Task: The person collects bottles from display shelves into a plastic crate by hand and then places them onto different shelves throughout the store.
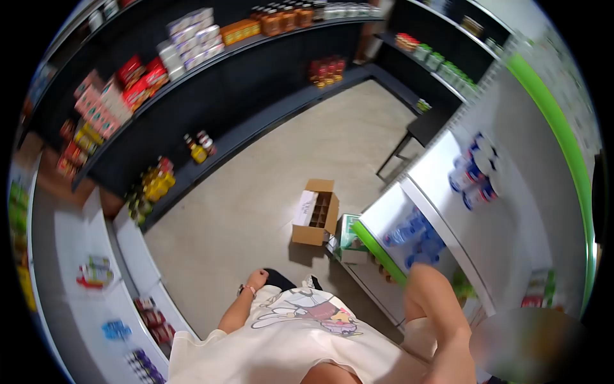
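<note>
My left hand (pixel 258 279) hangs low beside my dark trouser leg, its fingers curled in. Nothing shows in it, and a band circles the wrist. My right arm (pixel 432 301) is bent beside the white shelf unit, elbow forward, and its hand is out of view. On the floor ahead, an open cardboard box (pixel 326 224) has dividers inside and a white printed flap or carton (pixel 306 208) at its left side. Beside it sits a green and white box (pixel 352 237). Blue-tinted clear bottles (pixel 419 233) fill part of the shelf just beyond my right elbow.
Dark shelves (pixel 256 96) line the far wall, holding jars, tissue packs and yellow bottles (pixel 157 182). White shelves (pixel 70 256) stand at left. White-lidded containers (pixel 476 169) occupy the right unit's upper shelf. A dark stool (pixel 425 128) stands behind it. A blurred patch covers the lower right.
</note>
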Demonstrator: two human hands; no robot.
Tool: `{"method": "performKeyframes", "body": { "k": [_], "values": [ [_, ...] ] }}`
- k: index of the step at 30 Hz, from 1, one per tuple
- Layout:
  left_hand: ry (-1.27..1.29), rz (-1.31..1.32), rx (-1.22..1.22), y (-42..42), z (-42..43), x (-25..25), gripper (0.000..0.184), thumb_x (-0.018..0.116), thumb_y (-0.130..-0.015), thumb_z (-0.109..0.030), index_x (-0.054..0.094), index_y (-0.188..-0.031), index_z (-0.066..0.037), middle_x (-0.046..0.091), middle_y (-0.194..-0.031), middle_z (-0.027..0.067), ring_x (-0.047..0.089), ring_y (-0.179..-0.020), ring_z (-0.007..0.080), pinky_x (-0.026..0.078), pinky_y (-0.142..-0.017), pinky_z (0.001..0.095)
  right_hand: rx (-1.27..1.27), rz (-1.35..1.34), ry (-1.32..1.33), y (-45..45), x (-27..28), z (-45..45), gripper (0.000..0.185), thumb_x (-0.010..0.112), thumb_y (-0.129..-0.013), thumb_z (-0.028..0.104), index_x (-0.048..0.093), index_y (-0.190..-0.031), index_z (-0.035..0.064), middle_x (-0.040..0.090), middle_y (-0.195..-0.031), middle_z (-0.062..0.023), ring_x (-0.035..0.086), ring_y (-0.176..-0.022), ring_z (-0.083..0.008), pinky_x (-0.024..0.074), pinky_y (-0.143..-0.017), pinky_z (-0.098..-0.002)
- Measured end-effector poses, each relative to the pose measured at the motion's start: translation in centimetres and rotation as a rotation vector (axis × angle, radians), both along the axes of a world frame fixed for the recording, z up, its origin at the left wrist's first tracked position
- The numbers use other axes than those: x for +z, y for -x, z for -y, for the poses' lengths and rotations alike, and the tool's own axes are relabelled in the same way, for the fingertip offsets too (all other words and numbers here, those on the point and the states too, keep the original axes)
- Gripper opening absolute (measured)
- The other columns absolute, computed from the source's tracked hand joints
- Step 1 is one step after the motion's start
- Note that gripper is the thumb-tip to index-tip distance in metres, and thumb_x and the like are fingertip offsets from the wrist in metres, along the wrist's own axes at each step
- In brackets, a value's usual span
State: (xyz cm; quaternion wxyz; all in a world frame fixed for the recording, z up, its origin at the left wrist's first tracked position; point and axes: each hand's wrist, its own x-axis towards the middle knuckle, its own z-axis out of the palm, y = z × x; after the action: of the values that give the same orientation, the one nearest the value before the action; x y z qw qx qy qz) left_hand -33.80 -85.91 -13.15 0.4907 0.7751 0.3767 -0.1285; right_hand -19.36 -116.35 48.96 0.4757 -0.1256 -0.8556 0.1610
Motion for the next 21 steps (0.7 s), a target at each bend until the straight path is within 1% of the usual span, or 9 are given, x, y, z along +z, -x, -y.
{"method": "performKeyframes", "body": {
  "k": [2,5,8,9,11,13,16,18,21],
  "values": [
    [-0.019,0.041,0.125,1.7,-1.6,-0.2,0.026,0.053,-0.080,-0.025,0.065,-0.081,-0.002,0.066,-0.078,0.0142,0.063,-0.075,0.0289,0.049,-0.071,0.0359,0.127,-0.040,0.003,-2.2,0.0,-2.1,0.021,0.038,-0.089,0.016,0.043,-0.069,0.0180,0.045,-0.058,0.0005,0.047,-0.053,-0.0119,0.0319,-0.048,-0.0252],
    [0.083,0.075,0.347,3.3,-3.8,1.6,0.023,0.051,-0.084,-0.019,0.062,-0.078,-0.001,0.063,-0.068,0.0079,0.058,-0.058,0.0160,0.047,-0.057,0.0297,0.226,-0.092,-0.013,-4.5,-0.2,-6.1,0.024,0.038,-0.090,0.016,0.041,-0.066,0.0189,0.043,-0.056,0.0009,0.046,-0.051,-0.0119,0.0311,-0.047,-0.0251],
    [-0.203,0.071,0.054,7.0,-6.8,-1.5,0.027,0.047,-0.085,-0.021,0.063,-0.072,-0.002,0.063,-0.065,0.0096,0.059,-0.056,0.0176,0.047,-0.056,0.0306,0.282,-0.110,-0.008,-6.3,-0.5,-10.7,0.026,0.038,-0.091,0.017,0.040,-0.065,0.0191,0.042,-0.054,0.0012,0.045,-0.050,-0.0115,0.0305,-0.046,-0.0252],
    [-0.282,-0.048,-0.197,7.4,-7.8,-1.1,0.014,0.062,-0.065,-0.021,0.065,-0.071,-0.009,0.064,-0.071,0.0082,0.062,-0.072,0.0255,0.050,-0.066,0.0382,0.300,-0.107,-0.005,-6.8,-0.6,-12.5,0.026,0.038,-0.091,0.017,0.040,-0.065,0.0191,0.042,-0.054,0.0012,0.045,-0.049,-0.0113,0.0304,-0.045,-0.0251],
    [0.020,-0.194,0.207,8.0,-8.7,-0.6,0.022,0.056,-0.072,-0.023,0.067,-0.079,-0.005,0.066,-0.086,0.0157,0.062,-0.086,0.0318,0.049,-0.075,0.0395,0.316,-0.102,0.000,-7.4,-1.1,-16.2,0.027,0.038,-0.091,0.017,0.040,-0.065,0.0192,0.041,-0.054,0.0014,0.044,-0.049,-0.0110,0.0301,-0.045,-0.0247],
    [-0.053,-0.187,0.208,9.0,-11.0,-3.6,0.032,0.051,-0.077,-0.029,0.067,-0.087,-0.003,0.063,-0.094,0.0225,0.059,-0.094,0.0363,0.046,-0.083,0.0402,0.314,-0.089,0.018,-7.9,-1.3,-19.8,0.027,0.037,-0.092,0.017,0.040,-0.065,0.0194,0.041,-0.054,0.0017,0.044,-0.049,-0.0106,0.0299,-0.045,-0.0240],
    [0.035,-0.192,0.286,8.0,-16.3,-3.5,0.033,0.050,-0.077,-0.030,0.066,-0.086,-0.002,0.064,-0.093,0.0206,0.060,-0.092,0.0363,0.046,-0.081,0.0400,0.336,-0.097,0.008,-8.1,-0.2,-25.8,0.028,0.038,-0.092,0.018,0.040,-0.065,0.0197,0.041,-0.055,0.0022,0.044,-0.049,-0.0104,0.0294,-0.044,-0.0230],
    [0.003,-0.204,0.278,6.0,-20.7,0.4,0.033,0.051,-0.077,-0.029,0.066,-0.084,-0.001,0.065,-0.090,0.0192,0.061,-0.088,0.0344,0.047,-0.078,0.0389,0.356,-0.118,0.006,-7.9,0.8,-30.2,0.027,0.039,-0.092,0.017,0.040,-0.065,0.0201,0.041,-0.055,0.0026,0.044,-0.049,-0.0102,0.0291,-0.044,-0.0228],
    [0.209,-0.032,0.495,4.1,-27.4,-1.2,0.029,0.051,-0.078,-0.026,0.065,-0.084,-0.001,0.066,-0.087,0.0163,0.063,-0.081,0.0299,0.049,-0.072,0.0351,0.369,-0.101,-0.020,-7.3,1.2,-36.8,0.026,0.041,-0.090,0.013,0.040,-0.064,0.0203,0.040,-0.054,0.0028,0.043,-0.048,-0.0098,0.0285,-0.044,-0.0228]
  ]
}}
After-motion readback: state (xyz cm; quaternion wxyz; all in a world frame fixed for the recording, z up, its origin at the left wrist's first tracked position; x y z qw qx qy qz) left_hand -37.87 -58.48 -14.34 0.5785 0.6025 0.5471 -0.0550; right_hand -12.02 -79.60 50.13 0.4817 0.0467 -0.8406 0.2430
